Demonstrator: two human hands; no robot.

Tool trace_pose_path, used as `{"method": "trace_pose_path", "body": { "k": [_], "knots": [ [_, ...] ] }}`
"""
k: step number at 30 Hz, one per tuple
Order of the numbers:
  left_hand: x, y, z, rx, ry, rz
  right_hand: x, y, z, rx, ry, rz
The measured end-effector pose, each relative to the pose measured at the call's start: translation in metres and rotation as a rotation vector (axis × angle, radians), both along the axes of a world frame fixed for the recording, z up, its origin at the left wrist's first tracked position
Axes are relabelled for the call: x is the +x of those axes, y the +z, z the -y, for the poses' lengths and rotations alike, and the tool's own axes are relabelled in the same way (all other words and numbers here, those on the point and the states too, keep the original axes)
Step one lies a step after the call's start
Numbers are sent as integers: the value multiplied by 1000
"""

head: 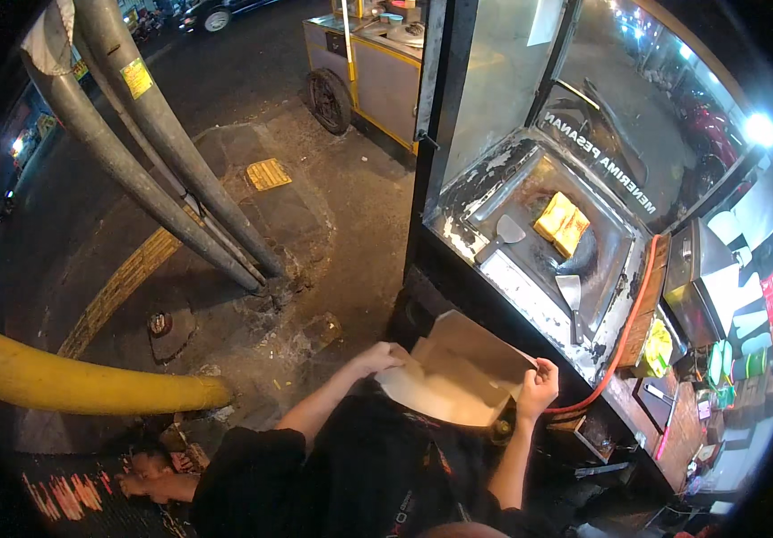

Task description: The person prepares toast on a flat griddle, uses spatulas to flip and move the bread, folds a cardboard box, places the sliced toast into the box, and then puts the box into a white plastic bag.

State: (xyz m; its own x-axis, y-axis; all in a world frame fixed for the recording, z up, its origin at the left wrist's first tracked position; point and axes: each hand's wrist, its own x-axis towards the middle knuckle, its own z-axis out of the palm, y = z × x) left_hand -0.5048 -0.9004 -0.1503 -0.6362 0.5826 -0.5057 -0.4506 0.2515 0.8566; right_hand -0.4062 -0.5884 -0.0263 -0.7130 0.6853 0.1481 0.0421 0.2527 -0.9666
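Observation:
Both my hands hold an unfolded cardboard food box [457,373] in front of my body, its lid raised and its brown inside facing up. My left hand [383,358] pinches the left edge with curled fingers. At the right corner of the lid, my right hand [539,389] grips the card between thumb and fingers. Beyond the box, a browned block of toasted bread [561,225] lies on a flat metal griddle [534,181], apart from both hands. One metal spatula [510,230] rests left of the bread, another spatula [569,296] on the near side.
Glass panels [601,134] with reversed lettering enclose the griddle. An orange gas hose [638,302] runs along its right side, beside a metal container [695,286] and a cluttered wooden counter [692,424]. Steel poles [178,168] and a yellow pipe [97,373] stand left; a person [158,481] is lower left.

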Motion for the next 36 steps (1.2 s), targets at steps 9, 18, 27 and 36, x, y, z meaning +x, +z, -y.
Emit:
{"method": "trace_pose_path", "body": {
  "k": [9,18,27,36],
  "knots": [
    [34,-10,-51,-48,204,-78,45,-65,-18,689,-192,285],
    [37,-8,-68,-316,70,-490,65,-57,75,-67,660,444],
    [34,19,-67,-159,-52,-1,70,-97,80,-111,287,597],
    [47,27,-70,44,1,133,57,-87,90,-388,480,575]
  ]
}}
